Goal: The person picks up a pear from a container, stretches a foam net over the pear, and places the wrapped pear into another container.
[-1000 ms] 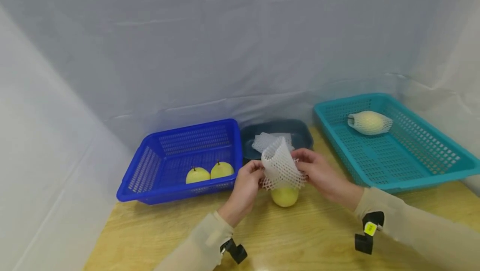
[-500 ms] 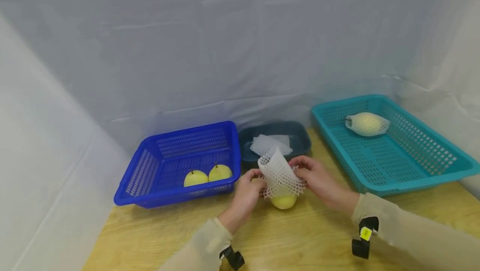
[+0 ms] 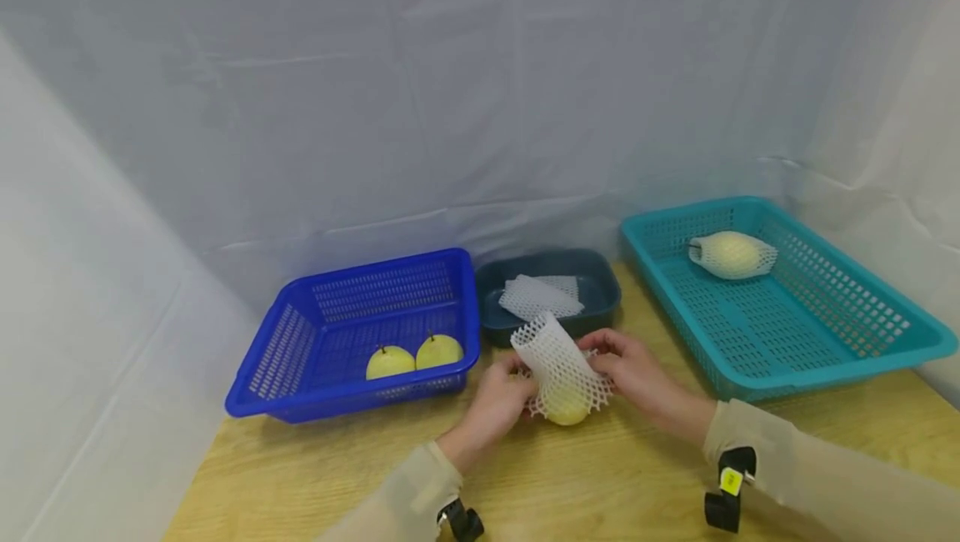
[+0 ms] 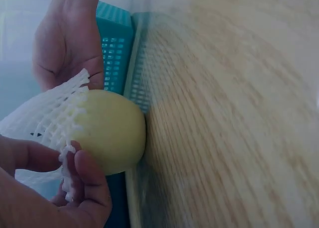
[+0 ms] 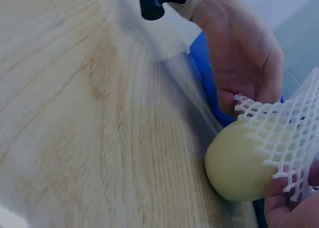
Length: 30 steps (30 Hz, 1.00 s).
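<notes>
A yellow pear [image 3: 567, 410] stands on the table, its upper part inside a white foam net sleeve [image 3: 551, 350]. My left hand [image 3: 497, 402] pinches the sleeve's lower edge on the left between thumb and fingers, plain in the left wrist view. Opposite it, my right hand [image 3: 637, 371] pinches the same edge on the right. In the right wrist view the bare lower end of the pear [image 5: 234, 163] shows below the net. The sleeve's narrower top leans up and to the left.
At left, a blue basket [image 3: 251, 392] holds two bare pears [image 3: 390, 361]. A dark bowl [image 3: 607, 296] behind the hands contains foam net sleeves [image 3: 536, 296]. To the right, a teal basket [image 3: 825, 375] holds a netted pear [image 3: 731, 255]. Pale sheeting [image 3: 450, 92] hangs behind.
Both hands have drawn the foam net sleeve farther down over the pear, so less of the pear is bare. The sleeve's top has sunk and tipped left. The view has shifted slightly.
</notes>
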Tool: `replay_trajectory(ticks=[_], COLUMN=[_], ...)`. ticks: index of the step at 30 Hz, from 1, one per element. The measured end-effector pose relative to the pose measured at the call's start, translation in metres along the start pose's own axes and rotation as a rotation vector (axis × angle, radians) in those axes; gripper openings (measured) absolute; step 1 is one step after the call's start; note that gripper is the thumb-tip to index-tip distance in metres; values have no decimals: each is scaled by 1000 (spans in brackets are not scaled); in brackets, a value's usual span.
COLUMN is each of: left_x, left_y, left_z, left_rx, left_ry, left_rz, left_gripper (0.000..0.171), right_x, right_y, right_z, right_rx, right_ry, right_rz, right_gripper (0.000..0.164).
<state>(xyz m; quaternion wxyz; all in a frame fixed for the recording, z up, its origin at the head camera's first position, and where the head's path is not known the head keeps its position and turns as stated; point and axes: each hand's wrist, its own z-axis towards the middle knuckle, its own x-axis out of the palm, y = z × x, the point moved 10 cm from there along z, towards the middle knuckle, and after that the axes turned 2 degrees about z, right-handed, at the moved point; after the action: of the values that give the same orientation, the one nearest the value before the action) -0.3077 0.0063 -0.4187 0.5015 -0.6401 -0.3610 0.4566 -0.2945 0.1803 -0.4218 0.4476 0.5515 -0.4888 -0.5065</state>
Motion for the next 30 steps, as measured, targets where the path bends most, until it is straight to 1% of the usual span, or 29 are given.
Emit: replay_trajectory(ticks=[6, 10, 12, 19, 23, 25, 27, 30], left_x=[0, -1, -1, -3, -1, 1, 1, 3], left_y=[0, 0, -1, -9, -11, -12, -13, -12], left_z=[0, 1, 2, 4, 4, 4, 4, 5], left_rx=[13, 19, 30, 100, 126, 142, 166, 175], left_ry=[16, 11, 10, -4, 35, 56, 68, 93], left_rz=[79, 150, 197, 432, 503, 538, 599, 662], left_gripper=[38, 41, 43, 49, 51, 47, 44, 40], right_x=[-1, -2, -2, -5, -5, -5, -4, -3], right_y=[-2, -2, -3, -7, -8, -8, -7, -5], right_z=[1, 0, 0, 0, 1, 2, 3, 4], right_rx=[-79, -97, -89, -59, -59, -74, -93, -121], right_ry=[-35, -58, -67, -80, -83, -76, -71, -56], right_rz=[-105, -159, -175, -228, -258, -277, -302, -345], right_gripper=[27, 26, 25, 24, 23, 22, 20, 19])
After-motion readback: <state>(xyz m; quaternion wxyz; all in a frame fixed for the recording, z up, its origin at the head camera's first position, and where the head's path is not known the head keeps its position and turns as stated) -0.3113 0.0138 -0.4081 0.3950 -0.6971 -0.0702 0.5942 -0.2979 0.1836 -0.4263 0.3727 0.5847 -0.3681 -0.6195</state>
